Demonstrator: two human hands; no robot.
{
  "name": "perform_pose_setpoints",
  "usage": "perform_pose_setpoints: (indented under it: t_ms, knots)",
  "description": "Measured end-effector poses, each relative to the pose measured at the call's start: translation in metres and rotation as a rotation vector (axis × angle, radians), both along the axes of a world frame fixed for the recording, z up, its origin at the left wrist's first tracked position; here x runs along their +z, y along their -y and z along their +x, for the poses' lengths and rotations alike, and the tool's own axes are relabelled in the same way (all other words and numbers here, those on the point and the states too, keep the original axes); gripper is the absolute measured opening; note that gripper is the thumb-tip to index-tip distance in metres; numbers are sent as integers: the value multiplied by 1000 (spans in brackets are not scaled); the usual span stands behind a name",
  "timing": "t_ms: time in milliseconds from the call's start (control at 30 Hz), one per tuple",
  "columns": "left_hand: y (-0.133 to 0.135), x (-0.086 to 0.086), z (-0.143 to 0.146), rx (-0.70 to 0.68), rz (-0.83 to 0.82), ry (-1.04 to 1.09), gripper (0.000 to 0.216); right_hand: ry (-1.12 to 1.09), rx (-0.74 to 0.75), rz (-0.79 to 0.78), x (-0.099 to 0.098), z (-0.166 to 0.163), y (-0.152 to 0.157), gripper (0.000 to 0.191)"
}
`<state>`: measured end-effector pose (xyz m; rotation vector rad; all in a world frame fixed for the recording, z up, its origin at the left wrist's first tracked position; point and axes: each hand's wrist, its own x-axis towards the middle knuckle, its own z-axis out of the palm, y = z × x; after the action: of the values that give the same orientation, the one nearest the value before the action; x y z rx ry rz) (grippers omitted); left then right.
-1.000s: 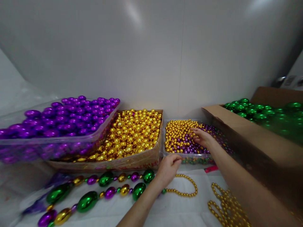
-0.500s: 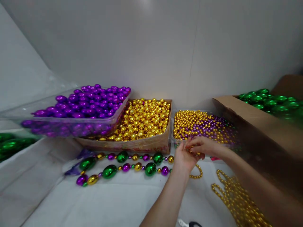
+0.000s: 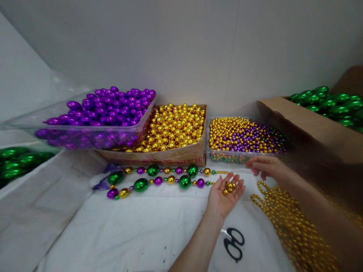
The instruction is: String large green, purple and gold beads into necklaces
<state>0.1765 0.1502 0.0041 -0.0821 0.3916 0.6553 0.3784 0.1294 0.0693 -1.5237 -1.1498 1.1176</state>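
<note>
The background is filled by a pale wall point(image 3: 170, 49), and the near surface is covered by a white cloth point(image 3: 127, 234). At the right, green beads point(image 3: 334, 104) are held in a cardboard box point(image 3: 317, 118); at the left, more are seen beyond a pale panel point(image 3: 56, 200). Purple beads point(image 3: 113, 107) are heaped in a clear tub point(image 3: 85, 129), by which the left part of a box of gold beads point(image 3: 178, 128) is overlapped. Gold strands point(image 3: 295, 219) are bunched at the near right. Small mixed beads point(image 3: 246, 138) are contained in a shallow tub point(image 3: 244, 152) at the far right of centre. A beaded garland point(image 3: 141, 185) is laid in a long loop, its right end partly hidden by the left hand point(image 3: 222, 200), which is turned palm up, fingers spread. The right hand point(image 3: 268, 167) is held near the shallow tub, fingers bent; whether anything is pinched cannot be told. Scissors point(image 3: 233, 239) are laid nearer. Small gold beads point(image 3: 229, 187) are cradled in the left palm.
</note>
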Motion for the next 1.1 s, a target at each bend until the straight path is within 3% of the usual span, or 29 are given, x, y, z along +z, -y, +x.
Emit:
perform_pose_setpoints:
  t_ms: [233, 433, 567, 733, 833, 900, 967, 1033, 1100]
  knots:
    - [6, -10, -6, -77, 46, 39, 41, -69, -158, -12, -17, 40, 3, 34]
    - [11, -9, -6, -108, 61, 10, 43, 167, -278, 78, -15, 60, -29, 25]
    - [15, -17, -3, -119, -4, -100, 37, 428, -211, 44, -9, 56, -70, 19]
    - [20, -26, -4, -268, -51, -303, 27, 661, -22, -95, -4, 39, -122, 24]
    - [23, -29, -3, -321, -8, -391, 26, 744, 15, -184, -4, 27, -144, 28]
    - [26, -33, -1, -363, 118, -475, 26, 771, 6, -218, -7, 19, -152, 30]
    - [31, -40, 3, -410, 370, -612, 22, 765, -13, -218, -13, 14, -155, 30]
    - [37, -51, 7, -406, 773, -800, 12, 728, -31, -203, -19, 14, -153, 29]
    - [43, -66, 11, -334, 1276, -992, 10, 668, -48, -196, -23, 18, -149, 30]
